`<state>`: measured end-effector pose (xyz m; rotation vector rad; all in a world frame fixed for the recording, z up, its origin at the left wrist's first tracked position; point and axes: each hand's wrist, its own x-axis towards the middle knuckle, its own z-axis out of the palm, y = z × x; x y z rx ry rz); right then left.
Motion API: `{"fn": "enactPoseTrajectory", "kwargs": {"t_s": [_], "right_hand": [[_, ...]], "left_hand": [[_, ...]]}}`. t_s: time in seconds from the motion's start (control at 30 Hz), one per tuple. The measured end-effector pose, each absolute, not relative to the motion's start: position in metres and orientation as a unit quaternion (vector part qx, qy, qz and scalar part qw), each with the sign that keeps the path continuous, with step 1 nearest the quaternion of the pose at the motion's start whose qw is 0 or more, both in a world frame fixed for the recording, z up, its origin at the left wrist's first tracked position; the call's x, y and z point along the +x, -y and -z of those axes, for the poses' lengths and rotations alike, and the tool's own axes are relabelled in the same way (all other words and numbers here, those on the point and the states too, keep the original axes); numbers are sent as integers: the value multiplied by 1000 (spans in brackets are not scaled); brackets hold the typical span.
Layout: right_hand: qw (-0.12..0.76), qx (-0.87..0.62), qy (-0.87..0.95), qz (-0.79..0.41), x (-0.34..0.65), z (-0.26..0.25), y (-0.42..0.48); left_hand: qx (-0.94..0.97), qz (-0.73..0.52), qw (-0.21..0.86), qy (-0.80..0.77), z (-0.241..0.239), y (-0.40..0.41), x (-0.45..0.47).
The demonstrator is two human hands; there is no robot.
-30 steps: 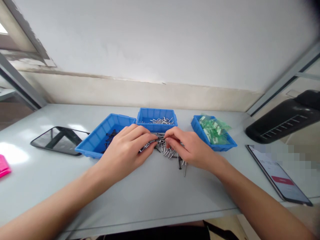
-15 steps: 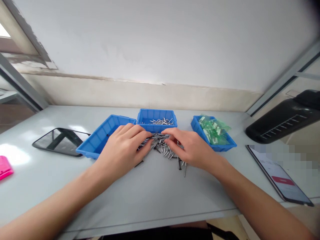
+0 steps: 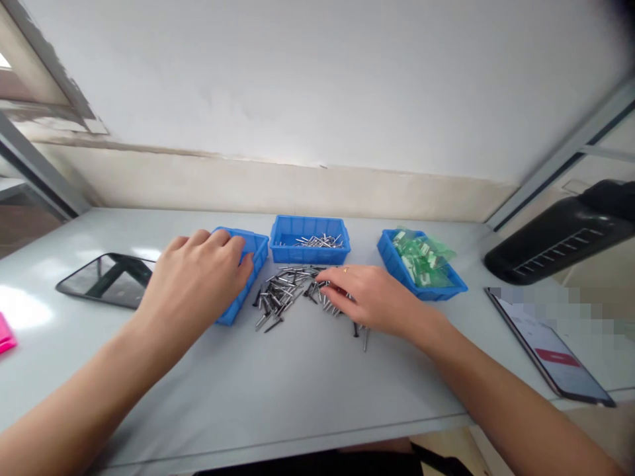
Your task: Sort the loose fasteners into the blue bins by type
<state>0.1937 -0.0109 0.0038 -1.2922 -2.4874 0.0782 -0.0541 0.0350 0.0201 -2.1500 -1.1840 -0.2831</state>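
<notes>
My left hand is over the left blue bin, its fingers curled down inside the rim. The fingertips, and anything between them, are hidden. A loose pile of silver metal pins and dark screws lies on the table between my hands. My right hand rests low over the right part of this pile, thumb and fingers slightly apart, tips touching the pieces; no piece shows lifted in them. Behind the pile stands a middle blue bin with silver pins in its right half.
At the right, a blue bin holds green plastic packets. Beyond it are a large black bottle and a phone. A black-framed glass panel lies left, near a pink object. A wall backs the table.
My left hand has moved left from the pile to over the left bin, uncovering the pile's left part. The right hand has stayed at the pile, its thumb and fingers closer together.
</notes>
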Motion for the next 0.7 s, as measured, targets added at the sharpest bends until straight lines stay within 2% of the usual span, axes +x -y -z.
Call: {"fn": "enactPoseTrajectory", "kwargs": {"t_s": [0.2, 0.33, 0.7], "right_hand": [[159, -448, 879, -32, 193, -7, 12], [160, -446, 880, -37, 193, -8, 12], [136, -434, 889, -53, 194, -6, 12]], "left_hand": [[-946, 93, 184, 250, -11, -24, -30], [-955, 53, 165, 241, 4, -20, -26], [-949, 53, 145, 276, 10, -22, -28]]}}
